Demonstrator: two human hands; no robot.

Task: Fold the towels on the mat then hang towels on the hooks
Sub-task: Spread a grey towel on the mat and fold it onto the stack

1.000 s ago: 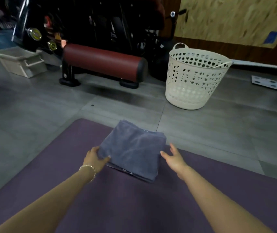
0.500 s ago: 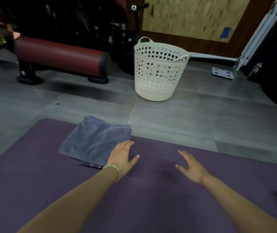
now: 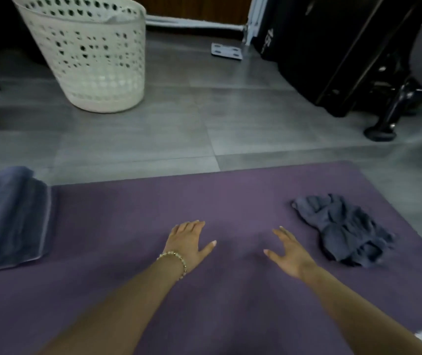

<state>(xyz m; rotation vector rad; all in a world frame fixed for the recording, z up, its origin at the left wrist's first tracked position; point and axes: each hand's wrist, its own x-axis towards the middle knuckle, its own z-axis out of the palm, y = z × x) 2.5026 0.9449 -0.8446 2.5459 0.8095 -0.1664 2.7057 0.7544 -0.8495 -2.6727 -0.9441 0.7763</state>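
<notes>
Purple mat (image 3: 230, 201) lies under you on a grey tiled floor (image 3: 179, 129). Off the mat, a white perforated basket (image 3: 97, 60) stands at 11 o'clock and a black machine (image 3: 333, 60) stands at 1 o'clock. Your left hand (image 3: 188, 242), with a beaded bracelet (image 3: 175, 260) at the wrist, and your right hand (image 3: 288, 254) are both spread with straight fingers, low over the mat's middle. Only bare mat separates them from the towels. The folded towel (image 3: 7, 216) lies well apart at 9 o'clock from your left hand. The crumpled towel (image 3: 345, 231) sits near your right hand at 2 o'clock, not touching.
</notes>
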